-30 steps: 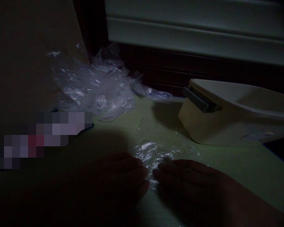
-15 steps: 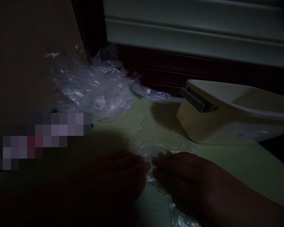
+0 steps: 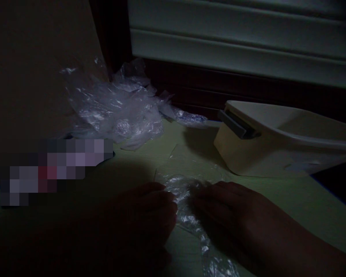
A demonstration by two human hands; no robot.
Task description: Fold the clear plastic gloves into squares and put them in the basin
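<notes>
Where the left hand (image 3: 150, 219) and the right hand (image 3: 233, 215) come close together, the crumpled clear film (image 3: 180, 185) lies between and just beyond their fingertips, and that is the relation I work from. Its long axis, as I judge it, runs away from the camera, leaning right at the near end, where a glossy strip (image 3: 219, 266) shows below the right hand; whether strip and film are one piece I cannot tell from my station. The right hand seems the nearer, lying partly over the film's right side, while the left hand only reaches its left edge with the fingertips. Both sets of fingers are bent and bunched, pointing inward, but the light is so poor that I cannot tell whether either grasps the plastic or merely rests on it. Under all this is a pale greenish tabletop (image 3: 288, 204), deep in shadow on my left. Farther off on that side I get a masked thing (image 3: 72, 157), blotted by mosaic squares; to the right sits a cream open-topped container (image 3: 253, 157) with a dark grey handle (image 3: 233, 123). Behind, a loose heap of clear plastic (image 3: 123, 109) lies by a dim wall (image 3: 37, 57), and past a dark frame (image 3: 184, 84) rises a pale ribbed panel (image 3: 233, 46).
</notes>
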